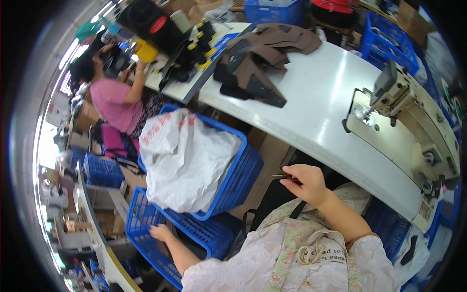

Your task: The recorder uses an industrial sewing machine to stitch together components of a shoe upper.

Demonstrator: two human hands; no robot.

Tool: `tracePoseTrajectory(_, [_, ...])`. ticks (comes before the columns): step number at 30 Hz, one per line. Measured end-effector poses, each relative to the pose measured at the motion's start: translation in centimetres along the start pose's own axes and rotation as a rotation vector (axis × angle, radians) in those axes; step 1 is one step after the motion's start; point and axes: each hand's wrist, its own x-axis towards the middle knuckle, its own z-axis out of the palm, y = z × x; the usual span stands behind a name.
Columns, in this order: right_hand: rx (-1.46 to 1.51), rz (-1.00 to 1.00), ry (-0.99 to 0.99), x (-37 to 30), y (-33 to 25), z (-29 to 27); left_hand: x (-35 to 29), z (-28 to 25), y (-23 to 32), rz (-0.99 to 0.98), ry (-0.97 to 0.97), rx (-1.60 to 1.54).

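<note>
My right hand point(307, 185) is closed on thread snips point(279, 176), held in front of my body near the table's front edge. The small metal tips point left out of the fingers; the rest is mostly hidden in the palm. On the left, my left hand point(159, 232) reaches down over a blue plastic basket point(137, 210). Its fingers look loosely extended, with nothing visible in them. Beside that hand a big white sack point(187, 163) with red print sits in stacked blue crates point(247, 170).
The white table point(311, 102) carries brown and black garment pieces point(262, 61) and, at right, a sewing machine point(396, 102). A co-worker in pink point(113, 103) sits at the far-left table with thread cones point(197, 48). A blue crate point(389, 39) stands behind the table.
</note>
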Motion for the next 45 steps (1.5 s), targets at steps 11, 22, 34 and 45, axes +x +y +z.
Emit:
tracePoseTrajectory(11, [-0.075, 0.619, 0.42, -3.7, 2.5, -8.1, -16.2, -22.1, 56.6, 1.619, 0.044, -0.912])
tracePoseTrajectory(22, [-0.072, 0.712, 0.629, -12.4, -1.7, -15.4, -16.8, -19.3, 69.4, 1.874, 0.295, 0.108])
tracePoseTrajectory(34, [-1.237, 0.885, 0.713, -33.3, 0.2, -37.0, -6.7, -24.2, 71.7, 1.21, 0.654, -0.593])
tracePoseTrajectory(45, [-1.081, 0.863, 0.795, -34.3, 2.0, -35.8, -22.8, -32.0, 61.8, 1.491, 0.604, -1.066])
